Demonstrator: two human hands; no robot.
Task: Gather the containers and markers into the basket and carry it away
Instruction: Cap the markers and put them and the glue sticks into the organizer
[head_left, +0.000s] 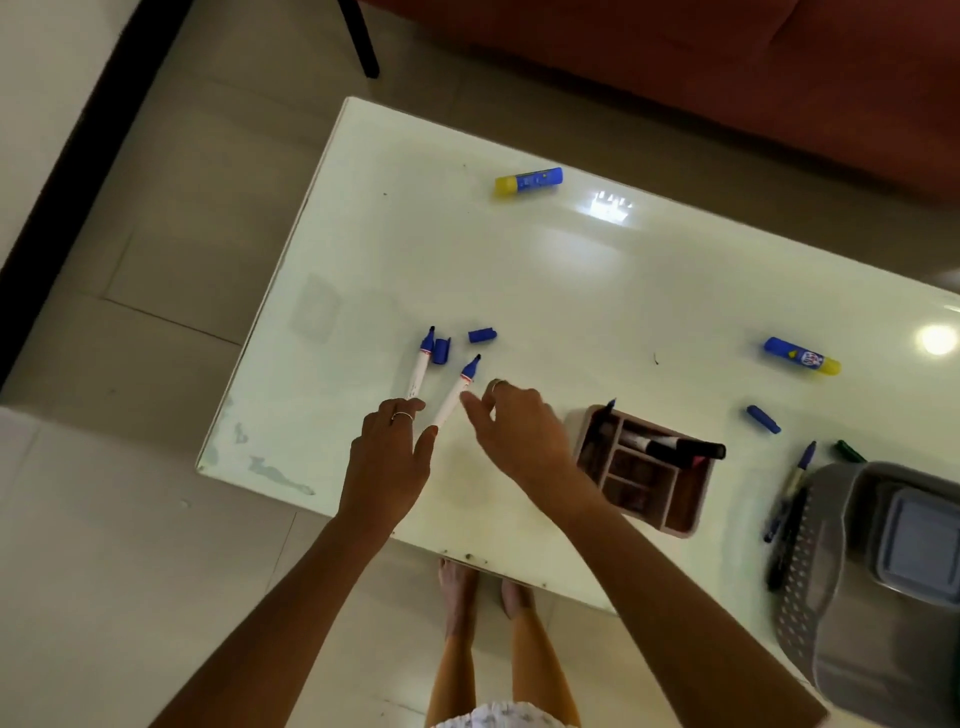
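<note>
Both hands sit over 2 uncapped white-barrelled blue-tipped markers: left hand (387, 457) has fingers spread, nothing gripped, tips touching the rear of the left marker (420, 366), while the right marker (457, 392) lies between its thumb and the right hand (519, 431), fingers loosely curled and empty. 2 loose blue plastic caps (441, 351) (482, 335) lie just beyond the fingertips, so recapping probably comes before stowing. Grey perforated plastic basket (810, 587), holding a grey lidded container (919, 545), waits well right of the right hand, past the pink compartmented organiser tray (675, 522).
</note>
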